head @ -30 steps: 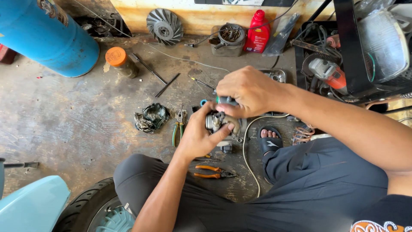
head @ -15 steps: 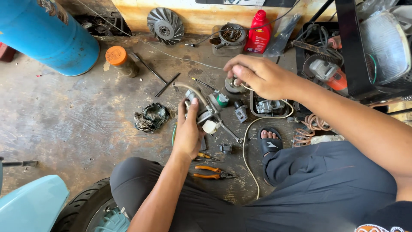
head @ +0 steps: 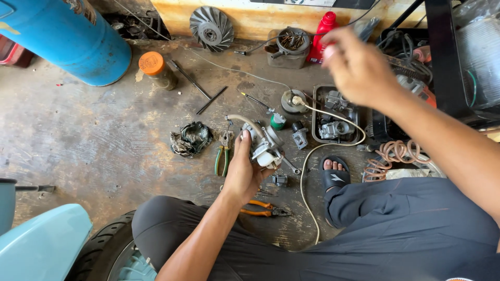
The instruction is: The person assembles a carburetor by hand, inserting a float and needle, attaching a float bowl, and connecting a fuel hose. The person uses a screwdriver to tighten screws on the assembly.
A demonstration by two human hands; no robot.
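1. Head view — left hand (head: 242, 174), fingers wrapped around a grey carburetor (head: 263, 148), held just above the concrete floor (head: 94, 140); its hose (head: 242, 119) arcs free.
2. Right hand (head: 359, 67) raised near the red bottle (head: 323, 28), blurred — cannot tell whether its fingers pinch anything.
3. Risk: a one-handed hold could slip, dropping the carburetor among the loose parts; the green pliers (head: 223, 158) lie close.

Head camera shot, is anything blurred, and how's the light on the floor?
In the head view, the right hand is smeared by motion blur, its fingertips soft against the red bottle. The left hand and the metal engine part it holds are sharp. Light on the concrete floor is soft and even, with faint shadows and no glare.
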